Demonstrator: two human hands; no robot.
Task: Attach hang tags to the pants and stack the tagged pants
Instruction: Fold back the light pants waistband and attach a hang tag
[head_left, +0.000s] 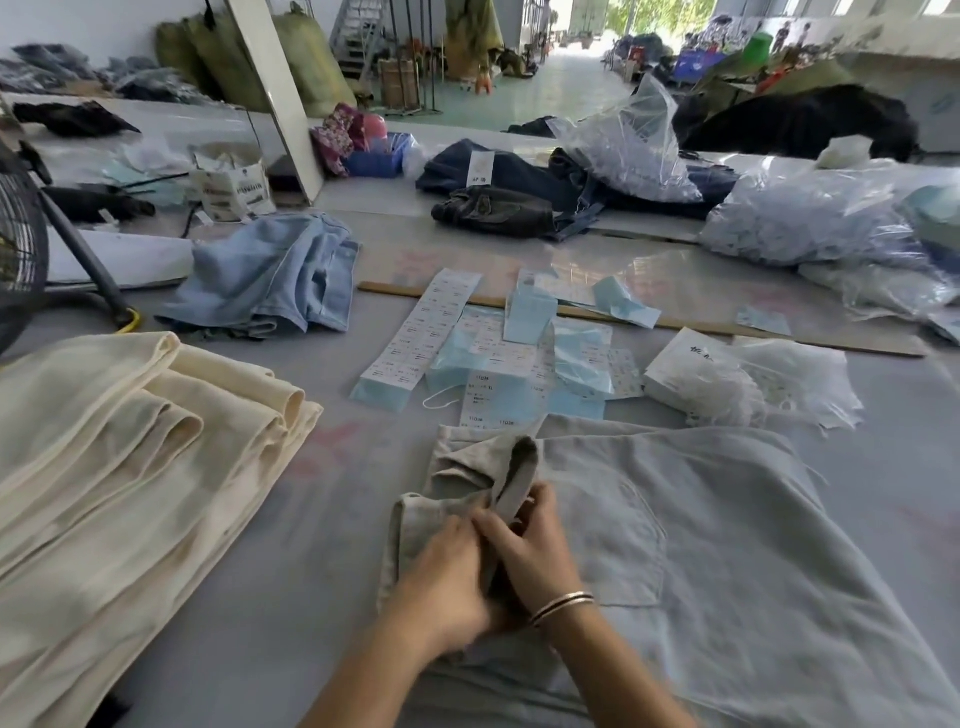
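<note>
Blue basket (375, 162) holds a pink item; clear bag (810, 221) holds tags.

Grey table (332, 545): pants (727, 519), tags (498, 358), cream stack (130, 457).

A pair of pale grey pants (675, 545) lies spread flat on the desk (337, 519), its waistband end bunched and lifted where both hands meet; a back patch pocket shows just right of that bunch. Left of the grey pants, well apart, sits a stack of cream pants (130, 467), folded lengthwise with rounded fold edges facing the grey pair. Beyond the grey pants' far edge, touching or nearly so, lie the hang tags (498, 358): light blue cards and white printed label strips, overlapping in a loose spread, some propped up at a tilt.
</note>
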